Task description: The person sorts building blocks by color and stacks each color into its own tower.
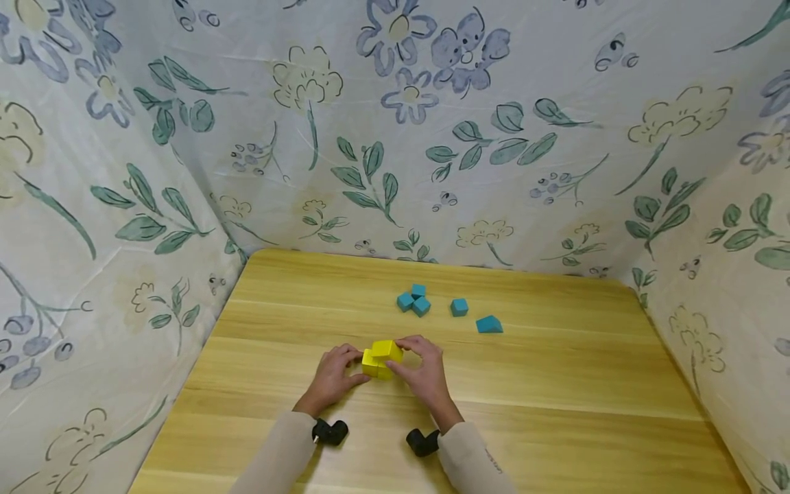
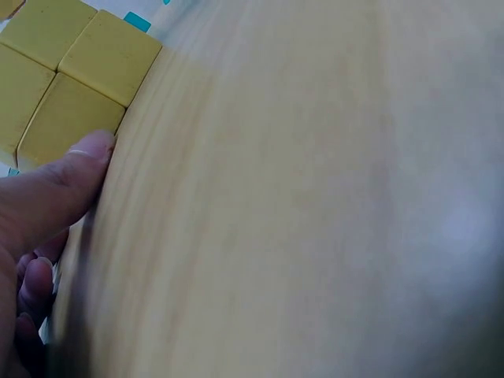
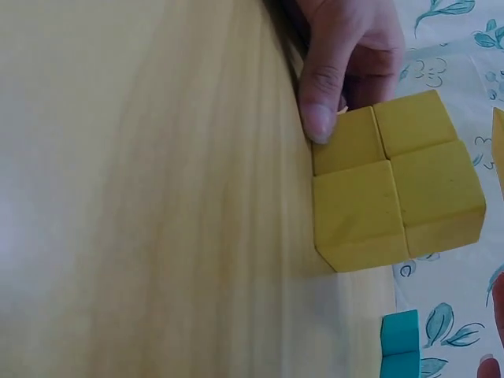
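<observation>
Several yellow blocks are stacked as a two-by-two square standing on the table, shown face-on in both wrist views. My left hand grips this stack at its left side; the thumb lies on the near face of a lower block, the fingers behind. Above the stack's right part in the head view is another yellow block, pinched between thumb and forefinger of my right hand. Whether it touches the stack is unclear. The right wrist view shows only the fingertips at its right edge.
Three blue cubes cluster beyond the hands, with a single blue cube and a blue wedge to their right. Flowered cloth surrounds the wooden table. Black devices sit on both wrists.
</observation>
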Tool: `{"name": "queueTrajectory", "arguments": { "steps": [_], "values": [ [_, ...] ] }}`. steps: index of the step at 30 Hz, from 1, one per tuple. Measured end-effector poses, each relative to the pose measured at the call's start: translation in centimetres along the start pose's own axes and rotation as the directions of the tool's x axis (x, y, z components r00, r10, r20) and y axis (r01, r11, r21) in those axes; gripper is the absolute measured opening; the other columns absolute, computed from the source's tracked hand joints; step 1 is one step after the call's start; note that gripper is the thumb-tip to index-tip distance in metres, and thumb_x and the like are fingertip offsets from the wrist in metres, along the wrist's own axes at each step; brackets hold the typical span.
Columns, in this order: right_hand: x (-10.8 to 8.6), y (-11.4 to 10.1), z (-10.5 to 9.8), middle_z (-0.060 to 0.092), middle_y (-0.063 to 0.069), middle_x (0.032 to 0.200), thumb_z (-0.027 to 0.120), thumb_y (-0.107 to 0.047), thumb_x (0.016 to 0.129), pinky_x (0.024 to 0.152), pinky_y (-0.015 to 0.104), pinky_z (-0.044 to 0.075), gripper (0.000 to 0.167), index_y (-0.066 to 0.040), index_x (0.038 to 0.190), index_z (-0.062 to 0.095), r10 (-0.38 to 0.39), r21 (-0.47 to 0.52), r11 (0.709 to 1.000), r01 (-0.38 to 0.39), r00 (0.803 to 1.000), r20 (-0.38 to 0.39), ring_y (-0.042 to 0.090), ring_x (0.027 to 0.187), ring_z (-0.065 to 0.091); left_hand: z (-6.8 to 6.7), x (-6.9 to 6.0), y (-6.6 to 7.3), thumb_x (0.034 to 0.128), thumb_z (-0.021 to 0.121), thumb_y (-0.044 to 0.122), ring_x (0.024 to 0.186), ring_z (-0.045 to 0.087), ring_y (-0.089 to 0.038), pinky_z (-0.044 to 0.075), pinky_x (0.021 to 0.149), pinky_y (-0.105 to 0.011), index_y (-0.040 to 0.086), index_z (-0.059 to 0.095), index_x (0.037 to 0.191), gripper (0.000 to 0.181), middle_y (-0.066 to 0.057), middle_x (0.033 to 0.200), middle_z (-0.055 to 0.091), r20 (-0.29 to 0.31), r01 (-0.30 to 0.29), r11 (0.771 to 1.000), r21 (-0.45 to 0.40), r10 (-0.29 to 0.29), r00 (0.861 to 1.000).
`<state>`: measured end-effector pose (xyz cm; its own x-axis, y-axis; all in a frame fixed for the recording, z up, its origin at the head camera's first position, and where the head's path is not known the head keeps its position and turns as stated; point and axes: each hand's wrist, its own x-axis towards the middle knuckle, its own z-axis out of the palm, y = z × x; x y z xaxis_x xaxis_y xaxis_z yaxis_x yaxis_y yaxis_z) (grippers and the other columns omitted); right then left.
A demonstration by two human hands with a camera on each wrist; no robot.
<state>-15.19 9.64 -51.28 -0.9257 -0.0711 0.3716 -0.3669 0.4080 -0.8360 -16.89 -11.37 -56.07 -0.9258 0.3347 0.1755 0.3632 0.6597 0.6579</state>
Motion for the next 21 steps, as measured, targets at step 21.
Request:
{"name": "queueTrajectory", "arguments": {
  "steps": [21],
  "values": [
    [-0.5, 0.2, 1.3, 0.065, -0.002, 0.105, 0.081, -0.019, 0.078, 0.098, 0.056, 0.024, 0.031, -0.011, 0.107, 0.072, 0.042, -0.018, 0.999, -0.041, 0.997, 0.072, 0.023, 0.1, 0.058, 0.0, 0.0, 0.0, 0.0789, 0.08, 0.026, 0.079, 0.045, -0.011, 0.035, 0.078, -0.037, 0.009, 0.07, 0.111, 0.038, 0.005, 0.097, 0.058, -0.006, -0.008, 1.0, 0.01, 0.008, 1.0]
  ]
}}
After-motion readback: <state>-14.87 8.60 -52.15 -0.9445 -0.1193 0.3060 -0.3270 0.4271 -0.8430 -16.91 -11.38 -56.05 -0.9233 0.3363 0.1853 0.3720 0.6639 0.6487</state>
